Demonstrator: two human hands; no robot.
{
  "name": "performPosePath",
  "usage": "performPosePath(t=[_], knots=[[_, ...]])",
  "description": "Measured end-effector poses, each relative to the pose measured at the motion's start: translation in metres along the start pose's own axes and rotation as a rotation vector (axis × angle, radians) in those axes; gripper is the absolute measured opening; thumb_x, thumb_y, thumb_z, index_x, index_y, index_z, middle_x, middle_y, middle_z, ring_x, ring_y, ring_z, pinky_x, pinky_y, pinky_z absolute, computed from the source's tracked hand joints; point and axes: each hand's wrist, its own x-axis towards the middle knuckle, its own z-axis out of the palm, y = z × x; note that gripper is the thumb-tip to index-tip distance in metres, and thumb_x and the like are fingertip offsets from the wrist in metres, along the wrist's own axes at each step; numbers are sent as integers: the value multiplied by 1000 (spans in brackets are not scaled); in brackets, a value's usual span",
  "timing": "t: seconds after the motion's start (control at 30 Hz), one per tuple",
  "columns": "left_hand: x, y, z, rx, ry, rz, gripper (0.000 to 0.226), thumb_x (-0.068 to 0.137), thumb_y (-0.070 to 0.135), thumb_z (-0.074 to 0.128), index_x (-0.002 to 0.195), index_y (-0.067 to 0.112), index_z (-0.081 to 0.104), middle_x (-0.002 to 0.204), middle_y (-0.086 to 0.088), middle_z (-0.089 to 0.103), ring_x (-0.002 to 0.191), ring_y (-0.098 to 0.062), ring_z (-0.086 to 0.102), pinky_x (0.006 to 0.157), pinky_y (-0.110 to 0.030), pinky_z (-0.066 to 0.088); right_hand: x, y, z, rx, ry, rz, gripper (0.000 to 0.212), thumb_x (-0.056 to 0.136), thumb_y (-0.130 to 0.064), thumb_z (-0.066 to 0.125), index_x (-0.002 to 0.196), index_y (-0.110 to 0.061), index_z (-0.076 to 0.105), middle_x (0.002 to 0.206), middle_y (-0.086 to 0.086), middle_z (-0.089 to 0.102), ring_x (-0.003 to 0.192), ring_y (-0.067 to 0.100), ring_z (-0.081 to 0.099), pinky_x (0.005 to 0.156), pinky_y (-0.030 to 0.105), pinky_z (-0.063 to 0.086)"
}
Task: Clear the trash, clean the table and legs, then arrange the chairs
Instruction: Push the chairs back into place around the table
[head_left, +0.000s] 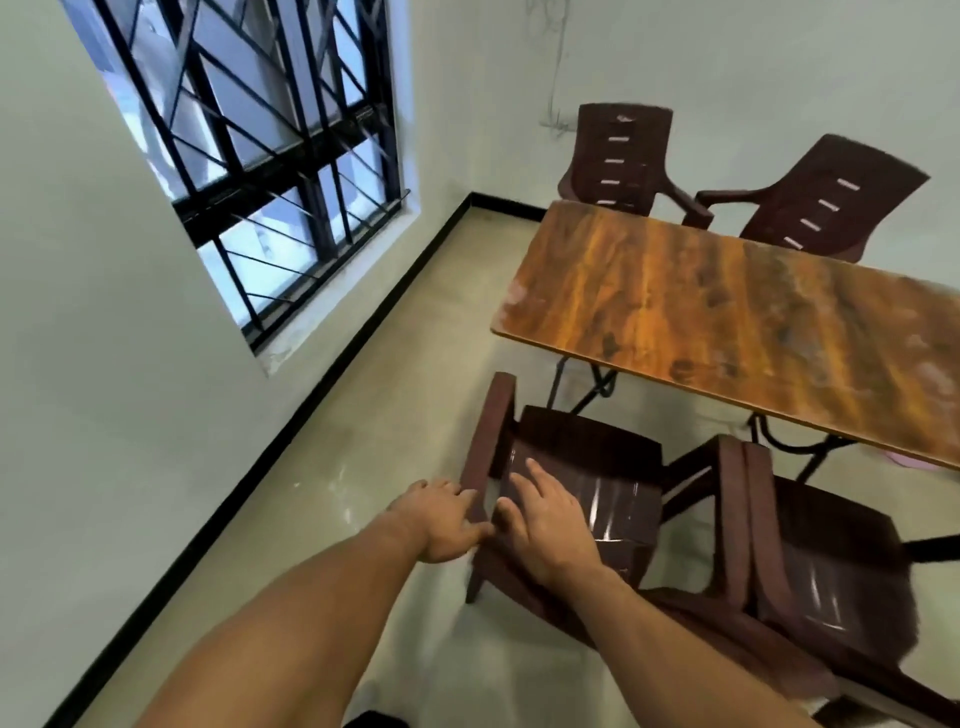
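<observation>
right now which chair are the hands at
The near chair on the window side: left hand at its armrest, right hand flat over its seat. The chair beside it and the far two: untouched.
</observation>
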Motion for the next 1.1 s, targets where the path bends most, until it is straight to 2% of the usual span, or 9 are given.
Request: performPosePath(t=[0.07, 0.2, 0.33, 0.6, 0.77, 0.83, 0.93, 1.03, 1.1], knots=[[0, -35, 1, -20, -21, 21, 78, 97, 68, 25, 156, 16, 29, 159, -10, 35, 147, -26, 30, 120, -45, 24, 18, -21, 15, 3, -30, 91, 55, 102, -54, 33, 148, -25, 42, 164, 3, 23, 149, 22, 24, 118, 40, 24], [12, -85, -1, -52, -46, 99, 72, 98, 64, 29, 154, 17, 31, 157, -9, 36, 145, -25, 30, 119, -45, 23, 43, -42, 30, -4, -72, 223, 58, 101, -57, 30, 148, -25, 42, 164, 2, 22, 149, 22, 22, 119, 42, 24], [48, -115, -17, -14, -16, 164, 74, 99, 63, 26, 158, 17, 21, 165, -7, 21, 153, -24, 15, 123, -47, 15, 77, -47, 32, -18, -48, 328, 59, 102, -56, 28, 150, -25, 39, 165, 1, 20, 150, 21, 20, 120, 43, 22], [149, -161, -78, 56, 14, 279, 72, 101, 58, 29, 159, 19, 13, 168, -4, 10, 155, -20, 5, 125, -43, 6, 193, -33, 35, -6, 71, 407, 56, 103, -52, 29, 152, -23, 35, 165, 4, 18, 150, 22, 18, 119, 40, 22], [242, -202, -125, 174, -117, 293, 75, 100, 57, 33, 160, 17, 10, 168, -5, 8, 155, -22, 5, 125, -44, 6, 301, -18, 34, 18, 105, 465, 60, 102, -51, 22, 155, -22, 28, 165, 8, 16, 151, 26, 13, 122, 41, 19], [274, -207, -144, 214, -134, 310, 76, 100, 55, 37, 160, 17, 9, 168, -6, 5, 155, -23, 4, 125, -44, 6, 334, -14, 31, 9, 58, 471, 64, 100, -52, 21, 157, -23, 19, 166, 9, 8, 153, 28, 5, 122, 46, 15], [326, -204, -171, 272, -118, 398, 80, 97, 47, 45, 160, 17, 6, 169, -7, 0, 155, -23, 1, 125, -44, 6, 379, 0, 19, -21, -34, 494, 65, 103, -52, 25, 159, -27, 5, 167, 7, -8, 153, 28, -12, 121, 53, 1], [380, -203, -201, 301, -114, 468, 84, 94, 40, 50, 160, 17, 3, 169, -8, 0, 155, -24, 1, 125, -45, 6, 423, 15, 6, -81, -50, 497, 66, 102, -52, 23, 159, -26, 0, 167, 8, -9, 152, 29, -16, 120, 57, -7], [409, -201, -218, 321, -128, 507, 84, 93, 35, 51, 160, 17, 4, 168, -7, 2, 155, -24, 1, 125, -45, 5, 446, 20, 1, -88, -74, 497, 66, 102, -51, 19, 159, -25, -2, 167, 8, -11, 152, 28, -17, 118, 55, -12]])
